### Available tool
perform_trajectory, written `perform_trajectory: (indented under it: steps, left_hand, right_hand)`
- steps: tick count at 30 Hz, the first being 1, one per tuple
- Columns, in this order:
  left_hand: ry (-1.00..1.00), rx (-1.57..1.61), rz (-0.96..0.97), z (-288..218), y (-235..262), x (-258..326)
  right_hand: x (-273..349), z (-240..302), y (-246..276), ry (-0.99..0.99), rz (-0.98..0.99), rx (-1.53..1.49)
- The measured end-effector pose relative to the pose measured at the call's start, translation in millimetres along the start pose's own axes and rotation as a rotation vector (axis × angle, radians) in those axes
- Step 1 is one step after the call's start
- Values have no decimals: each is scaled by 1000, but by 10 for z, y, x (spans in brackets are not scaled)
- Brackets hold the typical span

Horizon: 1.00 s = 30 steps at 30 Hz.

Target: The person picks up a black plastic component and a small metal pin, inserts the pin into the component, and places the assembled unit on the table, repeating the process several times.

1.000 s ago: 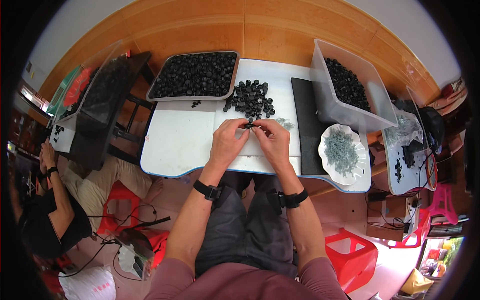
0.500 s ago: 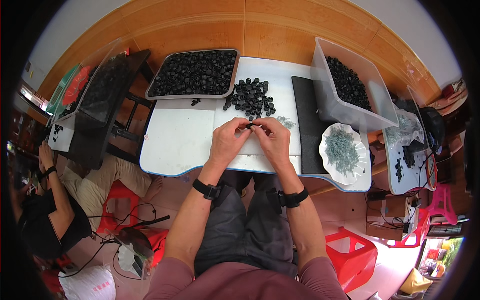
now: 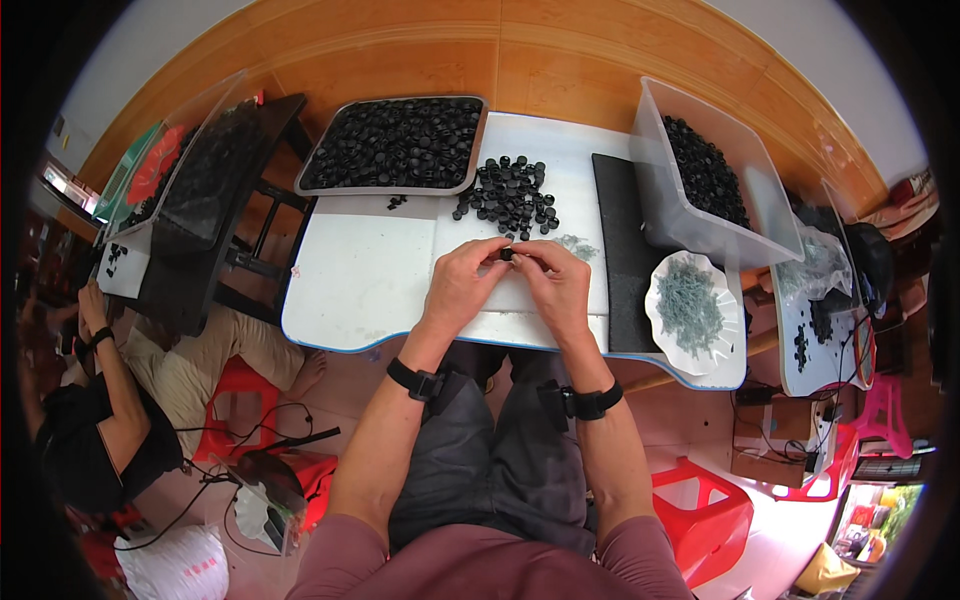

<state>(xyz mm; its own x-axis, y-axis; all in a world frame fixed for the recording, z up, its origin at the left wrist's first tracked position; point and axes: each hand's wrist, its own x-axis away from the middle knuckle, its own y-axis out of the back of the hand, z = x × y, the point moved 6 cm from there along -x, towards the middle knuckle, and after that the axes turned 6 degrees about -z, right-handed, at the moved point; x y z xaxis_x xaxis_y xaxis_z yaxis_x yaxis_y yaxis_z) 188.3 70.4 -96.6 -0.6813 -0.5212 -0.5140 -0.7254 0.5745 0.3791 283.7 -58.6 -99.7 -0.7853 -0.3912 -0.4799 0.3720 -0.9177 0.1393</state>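
My left hand [image 3: 462, 284] and my right hand [image 3: 553, 287] meet over the white table, fingertips pinched together on one small round black plastic part [image 3: 507, 254]. Both hands are closed on it, and the fingers hide much of its shape. Just beyond them lies a loose pile of similar black round parts [image 3: 508, 192]. A small scatter of thin grey-green pins [image 3: 575, 245] rests on the table beside my right hand. More of these pins [image 3: 690, 310] fill a white scalloped dish [image 3: 665, 345] at the table's right end.
A metal tray [image 3: 302, 180] heaped with black parts stands at the back left. A clear plastic bin [image 3: 690, 205] of black parts sits at the right, by a black mat [image 3: 622, 250]. Another person [image 3: 110, 430] sits at the left. A red stool [image 3: 700, 520] stands at lower right.
My hands stay together on the black part, with only slight finger movement. The whole view has shifted a little, moving the table and its contents slightly to the right.
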Motion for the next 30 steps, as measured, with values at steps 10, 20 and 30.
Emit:
perform_trajectory:
  steps: [10,20,30]
  left_hand:
    - [101,59,34,32,-1,5]
    - [55,73,75,41,-23,27]
    - [91,77,25,46,-16,24]
  right_hand:
    - [0,-95,9,-124,-4,-46]
    - [1,-95,19,-166,-15,-107]
    - [-35,-131,27,-235,51,-108]
